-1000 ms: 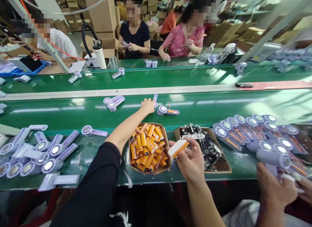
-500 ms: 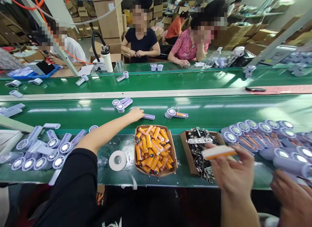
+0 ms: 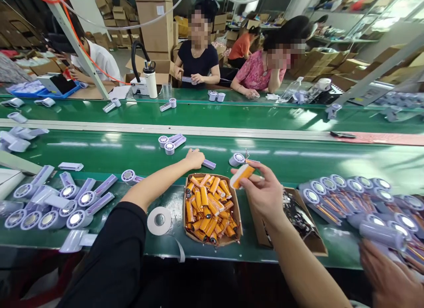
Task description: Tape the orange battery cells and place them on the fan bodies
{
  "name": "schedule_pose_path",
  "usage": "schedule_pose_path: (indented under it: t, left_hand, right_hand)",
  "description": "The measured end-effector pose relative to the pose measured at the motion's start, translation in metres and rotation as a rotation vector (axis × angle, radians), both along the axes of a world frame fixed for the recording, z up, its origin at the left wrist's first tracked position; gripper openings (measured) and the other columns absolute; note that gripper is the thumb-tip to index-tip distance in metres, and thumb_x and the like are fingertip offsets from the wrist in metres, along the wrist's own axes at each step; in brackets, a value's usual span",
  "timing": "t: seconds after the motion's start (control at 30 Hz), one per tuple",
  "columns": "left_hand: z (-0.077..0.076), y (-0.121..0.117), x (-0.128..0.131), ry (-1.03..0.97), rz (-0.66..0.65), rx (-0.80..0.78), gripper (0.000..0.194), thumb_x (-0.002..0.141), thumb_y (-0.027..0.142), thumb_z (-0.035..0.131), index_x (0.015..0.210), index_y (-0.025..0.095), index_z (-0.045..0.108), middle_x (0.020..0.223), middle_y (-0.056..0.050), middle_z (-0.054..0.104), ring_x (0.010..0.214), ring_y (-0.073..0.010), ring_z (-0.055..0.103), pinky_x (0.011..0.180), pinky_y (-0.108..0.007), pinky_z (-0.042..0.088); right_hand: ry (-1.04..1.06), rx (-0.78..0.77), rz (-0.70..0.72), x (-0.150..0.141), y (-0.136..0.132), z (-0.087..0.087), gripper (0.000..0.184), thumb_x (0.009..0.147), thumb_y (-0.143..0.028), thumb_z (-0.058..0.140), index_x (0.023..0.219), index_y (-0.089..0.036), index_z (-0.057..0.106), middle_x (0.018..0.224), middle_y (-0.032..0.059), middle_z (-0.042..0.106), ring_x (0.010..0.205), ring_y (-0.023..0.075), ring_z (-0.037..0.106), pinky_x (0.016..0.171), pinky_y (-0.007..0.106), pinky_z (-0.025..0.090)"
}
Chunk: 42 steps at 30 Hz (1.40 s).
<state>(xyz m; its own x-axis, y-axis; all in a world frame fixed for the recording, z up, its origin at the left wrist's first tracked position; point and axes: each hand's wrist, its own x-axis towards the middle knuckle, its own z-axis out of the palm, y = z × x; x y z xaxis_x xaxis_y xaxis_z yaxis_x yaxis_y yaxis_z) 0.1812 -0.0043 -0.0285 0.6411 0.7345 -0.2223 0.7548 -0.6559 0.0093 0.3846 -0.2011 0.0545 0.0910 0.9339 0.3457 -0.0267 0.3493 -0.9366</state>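
My left hand [image 3: 194, 159] is closed over a lavender handheld fan housing [image 3: 208, 164] on the belt. Only the end of the housing's open handle shows past my fingers. My right hand [image 3: 261, 186] pinches an orange battery [image 3: 243, 176] with a white strip along one side, held up over the right edge of a carton of orange batteries [image 3: 212, 208]. Just beyond this hand lies another fan housing [image 3: 237, 159] with an orange part in its handle. Two more fan housings [image 3: 170, 148] rest together to the left of my left hand.
A tape roll [image 3: 159, 220] lies left of the batteries. To their right is a carton of dark small parts [image 3: 298, 215]. Fan housings cover both bench ends [image 3: 49, 206]. A co-worker's hand [image 3: 391, 268] is at the lower right. People sit across the belt [image 3: 298, 151].
My left hand has drawn the fan housing leftward and nearer along the belt. My right hand swung right with the battery, then came back left and up. The view has shifted.
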Motion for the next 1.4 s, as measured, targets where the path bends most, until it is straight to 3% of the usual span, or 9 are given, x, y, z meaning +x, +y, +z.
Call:
schedule_pose_path:
  t: [0.17,0.3,0.47,0.57,0.67,0.87,1.03,1.2,1.4]
  left_hand:
    - [-0.004,0.012,0.020,-0.005,-0.043,-0.065,0.016,0.082,0.010,0.074,0.093,0.017,0.083,0.106,-0.017,0.080,0.115,-0.0324,0.072,0.102,-0.041,0.052]
    - [-0.005,0.021,0.023,-0.033,-0.071,-0.099,0.016,0.078,0.011,0.076,0.091,0.016,0.083,0.105,-0.018,0.080,0.108,-0.0315,0.074,0.097,-0.038,0.052]
    - [0.002,0.041,0.020,-0.117,-0.088,-0.178,0.009,0.080,0.024,0.078,0.088,0.024,0.083,0.097,-0.006,0.082,0.094,-0.0223,0.075,0.083,-0.027,0.051]
    - [0.001,0.043,0.015,-0.213,-0.055,-0.163,0.015,0.090,0.027,0.069,0.099,0.026,0.081,0.107,-0.002,0.081,0.102,-0.0190,0.073,0.085,-0.023,0.050]
    - [-0.003,0.037,0.014,-0.292,-0.001,-0.146,0.020,0.095,0.026,0.063,0.108,0.024,0.078,0.112,-0.003,0.080,0.104,-0.0186,0.073,0.085,-0.023,0.050]
    - [-0.011,0.030,0.026,-0.384,0.067,-0.161,0.022,0.096,0.027,0.061,0.109,0.023,0.077,0.110,-0.007,0.080,0.101,-0.0220,0.073,0.083,-0.026,0.051]
    - [-0.014,0.033,0.032,-0.447,0.085,-0.194,0.020,0.092,0.026,0.063,0.103,0.021,0.078,0.108,-0.007,0.080,0.100,-0.0221,0.072,0.083,-0.027,0.051]
    - [-0.019,0.037,0.031,-0.522,0.122,-0.211,0.025,0.097,0.029,0.058,0.108,0.019,0.077,0.112,-0.005,0.080,0.103,-0.0196,0.071,0.091,-0.026,0.051]
    - [-0.017,0.034,0.043,-0.524,0.210,-0.203,0.019,0.095,0.024,0.062,0.103,0.020,0.078,0.111,-0.005,0.080,0.104,-0.0195,0.071,0.094,-0.027,0.051]
  right_hand:
    - [-0.121,-0.049,0.055,0.004,0.065,-0.021,0.048,0.079,-0.040,0.090,0.121,-0.026,0.071,0.100,0.0034,0.084,0.099,0.0269,0.082,0.087,0.041,0.069]
    - [-0.444,-0.097,0.067,0.019,0.108,-0.042,0.048,0.081,-0.042,0.085,0.124,-0.024,0.073,0.087,0.0018,0.083,0.086,0.0258,0.081,0.083,0.041,0.068]
    - [-0.832,-0.098,0.061,0.027,0.142,-0.076,0.038,0.088,-0.033,0.076,0.124,-0.021,0.072,0.085,0.0023,0.082,0.083,0.0238,0.081,0.080,0.038,0.065]
    - [-0.926,-0.128,0.048,0.024,0.150,-0.088,0.038,0.089,-0.029,0.074,0.127,-0.023,0.070,0.087,0.0035,0.082,0.090,0.0249,0.081,0.082,0.037,0.063]
    - [-1.045,-0.152,0.079,0.019,0.153,-0.089,0.037,0.091,-0.028,0.074,0.128,-0.025,0.069,0.087,0.0025,0.082,0.091,0.0248,0.081,0.084,0.035,0.061]
    - [-1.325,-0.181,0.194,0.009,0.148,-0.078,0.035,0.095,-0.029,0.070,0.130,-0.026,0.068,0.095,0.0045,0.083,0.094,0.0270,0.080,0.085,0.032,0.057]
    - [-1.486,-0.220,0.214,0.004,0.141,-0.079,0.042,0.099,-0.034,0.066,0.140,-0.023,0.063,0.107,0.0106,0.083,0.102,0.0305,0.078,0.088,0.032,0.054]
    - [-1.590,-0.246,0.266,0.001,0.146,-0.081,0.042,0.106,-0.038,0.054,0.146,-0.025,0.061,0.119,0.0132,0.080,0.110,0.0326,0.076,0.092,0.037,0.055]
    - [-1.660,-0.242,0.348,-0.007,0.161,-0.079,0.039,0.103,-0.044,0.056,0.134,-0.026,0.073,0.117,0.0179,0.079,0.107,0.0373,0.077,0.091,0.046,0.057]
